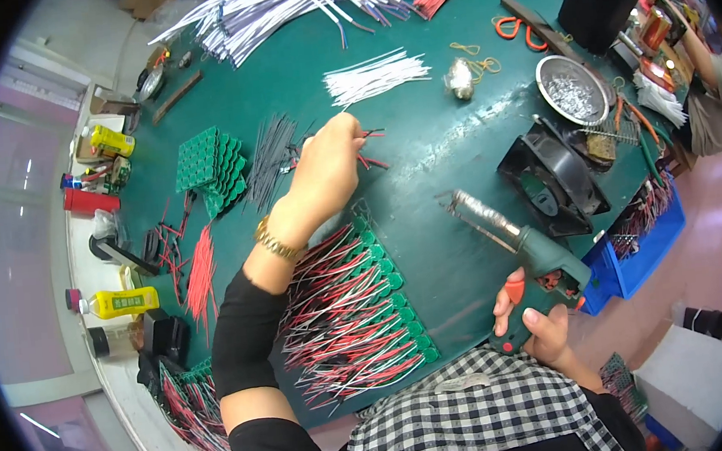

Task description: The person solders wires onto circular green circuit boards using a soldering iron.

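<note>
My left hand reaches over the bench, its fingers pinched near short red and black wires. Most of what lies under its fingertips is hidden. Below that forearm, rows of small green circuit boards carry red, white and black wires. My right hand, an orange cover on one finger, is curled round a dark green handle with a red spot at the bench's front edge. Just beyond is a green soldering gun, its metal tip towards the middle; I cannot tell whether the handle belongs to it.
Stacked green boards, dark wires, red wires and white wires lie around the left arm. At right stand a black fan, a metal bowl and a blue bin. Another person's arm is far right.
</note>
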Action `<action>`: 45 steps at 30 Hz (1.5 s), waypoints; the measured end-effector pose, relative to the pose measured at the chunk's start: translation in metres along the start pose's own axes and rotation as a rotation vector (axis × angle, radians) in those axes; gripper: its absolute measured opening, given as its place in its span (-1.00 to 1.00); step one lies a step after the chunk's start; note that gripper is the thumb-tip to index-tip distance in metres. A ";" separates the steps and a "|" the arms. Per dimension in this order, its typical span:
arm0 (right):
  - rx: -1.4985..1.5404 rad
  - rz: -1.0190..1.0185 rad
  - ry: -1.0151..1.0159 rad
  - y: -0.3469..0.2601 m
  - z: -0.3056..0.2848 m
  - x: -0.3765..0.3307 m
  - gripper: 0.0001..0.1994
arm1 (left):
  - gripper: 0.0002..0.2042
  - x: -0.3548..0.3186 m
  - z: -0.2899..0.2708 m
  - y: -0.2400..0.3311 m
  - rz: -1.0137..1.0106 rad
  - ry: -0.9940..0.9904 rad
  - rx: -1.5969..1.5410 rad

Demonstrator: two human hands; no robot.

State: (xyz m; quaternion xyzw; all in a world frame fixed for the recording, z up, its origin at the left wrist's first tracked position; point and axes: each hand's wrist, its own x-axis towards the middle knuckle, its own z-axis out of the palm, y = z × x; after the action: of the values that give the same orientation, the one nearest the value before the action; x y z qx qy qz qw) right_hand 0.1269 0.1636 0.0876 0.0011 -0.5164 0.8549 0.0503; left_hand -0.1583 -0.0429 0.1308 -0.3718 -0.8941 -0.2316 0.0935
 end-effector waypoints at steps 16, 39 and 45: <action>-0.232 0.246 -0.187 -0.004 0.028 0.057 -0.56 | -0.94 -0.101 0.006 -0.003 -0.291 0.066 -0.524; -0.777 0.321 -0.084 -0.026 0.047 0.046 -0.92 | -0.95 -0.096 0.003 0.005 -0.382 0.067 -0.569; -1.012 0.204 -0.223 -0.025 0.035 0.043 -0.83 | -0.95 -0.095 0.003 0.007 -0.386 0.057 -0.543</action>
State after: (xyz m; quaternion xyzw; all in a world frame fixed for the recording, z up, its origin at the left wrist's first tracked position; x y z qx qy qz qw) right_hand 0.0849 0.1477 0.1279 0.0173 -0.8642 0.4940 -0.0941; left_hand -0.0858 -0.0962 0.0981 -0.2004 -0.8507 -0.4851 -0.0294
